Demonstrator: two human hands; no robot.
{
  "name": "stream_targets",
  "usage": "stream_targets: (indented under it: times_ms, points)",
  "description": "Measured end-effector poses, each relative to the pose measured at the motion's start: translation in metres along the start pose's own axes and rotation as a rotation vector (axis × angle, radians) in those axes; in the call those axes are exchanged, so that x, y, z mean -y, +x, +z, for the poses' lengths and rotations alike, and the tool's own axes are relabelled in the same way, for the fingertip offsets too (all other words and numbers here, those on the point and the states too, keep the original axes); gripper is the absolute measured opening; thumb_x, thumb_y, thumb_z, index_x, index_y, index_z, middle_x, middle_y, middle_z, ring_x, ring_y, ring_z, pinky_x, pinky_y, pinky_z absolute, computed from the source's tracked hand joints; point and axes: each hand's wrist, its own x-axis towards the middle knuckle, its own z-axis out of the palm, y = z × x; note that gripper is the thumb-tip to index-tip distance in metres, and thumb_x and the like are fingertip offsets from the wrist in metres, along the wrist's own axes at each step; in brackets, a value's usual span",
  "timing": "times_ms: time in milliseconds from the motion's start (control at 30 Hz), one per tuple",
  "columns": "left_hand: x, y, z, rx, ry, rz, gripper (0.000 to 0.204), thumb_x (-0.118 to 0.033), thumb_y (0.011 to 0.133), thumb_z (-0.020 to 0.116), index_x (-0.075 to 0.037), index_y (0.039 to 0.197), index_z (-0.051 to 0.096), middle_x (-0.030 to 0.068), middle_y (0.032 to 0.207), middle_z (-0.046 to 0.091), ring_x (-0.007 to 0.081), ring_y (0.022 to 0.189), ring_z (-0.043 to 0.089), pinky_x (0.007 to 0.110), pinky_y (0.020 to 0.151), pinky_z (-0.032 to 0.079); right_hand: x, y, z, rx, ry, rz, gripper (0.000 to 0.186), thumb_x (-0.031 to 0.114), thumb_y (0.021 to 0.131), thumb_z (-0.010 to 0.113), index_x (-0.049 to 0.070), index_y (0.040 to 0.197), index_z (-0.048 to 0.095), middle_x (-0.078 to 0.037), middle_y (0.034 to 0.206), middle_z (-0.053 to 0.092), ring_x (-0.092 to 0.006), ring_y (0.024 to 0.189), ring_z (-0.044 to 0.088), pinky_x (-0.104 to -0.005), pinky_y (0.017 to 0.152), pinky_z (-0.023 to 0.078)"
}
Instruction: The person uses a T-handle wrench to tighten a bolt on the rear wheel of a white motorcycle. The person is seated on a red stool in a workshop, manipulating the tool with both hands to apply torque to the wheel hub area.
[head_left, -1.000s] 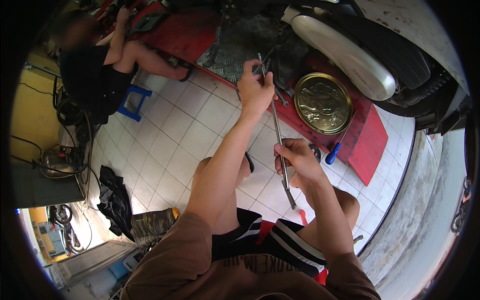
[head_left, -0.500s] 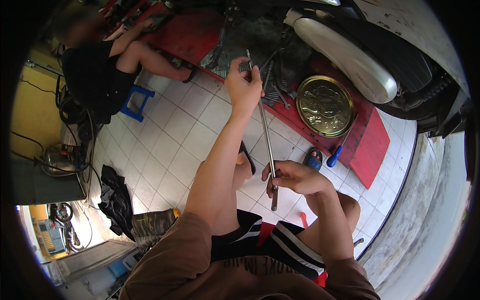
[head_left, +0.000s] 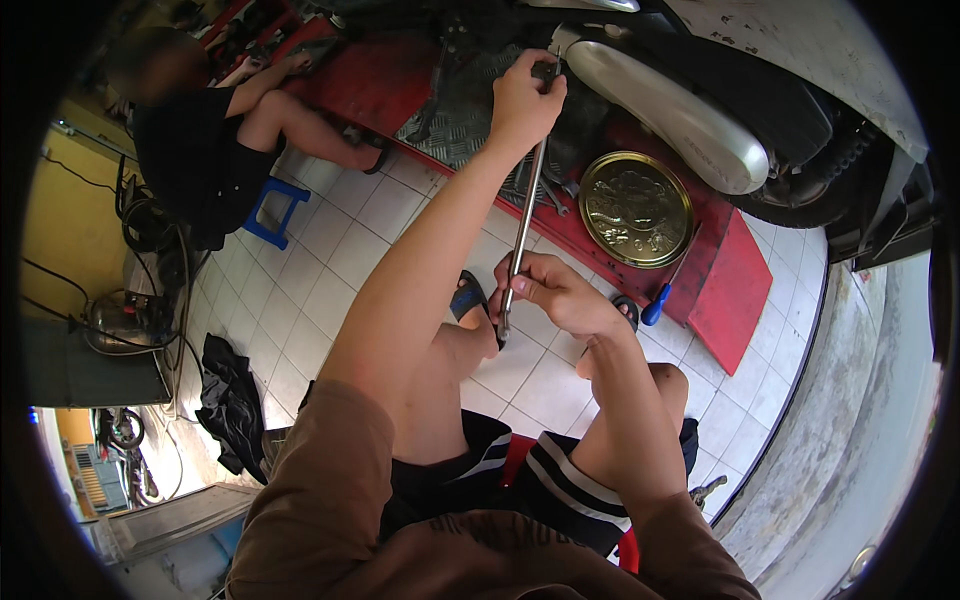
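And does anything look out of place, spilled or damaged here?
Two small oddities: what seems a black cloth lies heaped on the floor at left, and the screwdriver juts past the platform's edge, handle first, so it could get knocked off. I see no spill, and no obvious damage to the rod.

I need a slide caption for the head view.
Left hand and right hand grip a long metal rod near its ends; a gold-coloured tray rests on the red platform.
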Motion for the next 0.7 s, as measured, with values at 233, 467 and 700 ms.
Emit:
stream_targets:
  times_ms: [233, 467, 700]
  points:
    - [0.001, 0.043, 0.023, 0.125, -0.045, -0.02, 0.03, -0.017, 0.088, 0.068, -0.007, 0.115, 0.061, 0.0059, 0.064, 0.066, 0.0097, 0.044, 0.054, 0.026, 0.04, 0.043, 0.014, 0.028, -0.006, -0.273, -0.141, -0.065, 0.017, 0.012, 0.102, 0.042, 0.0, 0.102, 0.056, -0.01, 0.089, 0.067, -0.0154, 0.085, 0.059, -0.0316, 0.08, 0.046]
    - [0.014, 0.065, 0.033, 0.069, -0.057, -0.08, 0.029, -0.02, 0.087, 0.069, -0.008, 0.112, 0.066, 0.0092, 0.07, 0.068, 0.0161, 0.053, 0.063, 0.031, 0.048, 0.051, 0.018, 0.038, -0.023, -0.315, -0.096, -0.067, 0.02, 0.012, 0.102, 0.042, 0.0, 0.1, 0.057, -0.01, 0.087, 0.067, -0.0151, 0.081, 0.059, -0.031, 0.077, 0.046]
    - [0.018, 0.068, 0.038, 0.16, -0.113, -0.108, 0.033, -0.021, 0.09, 0.068, -0.008, 0.119, 0.061, 0.0035, 0.068, 0.064, 0.0075, 0.056, 0.056, 0.025, 0.043, 0.043, 0.022, 0.04, -0.029, -0.322, -0.122, -0.044, 0.022, 0.014, 0.103, 0.044, -0.002, 0.105, 0.058, -0.01, 0.09, 0.064, -0.0172, 0.087, 0.062, -0.0321, 0.082, 0.048]
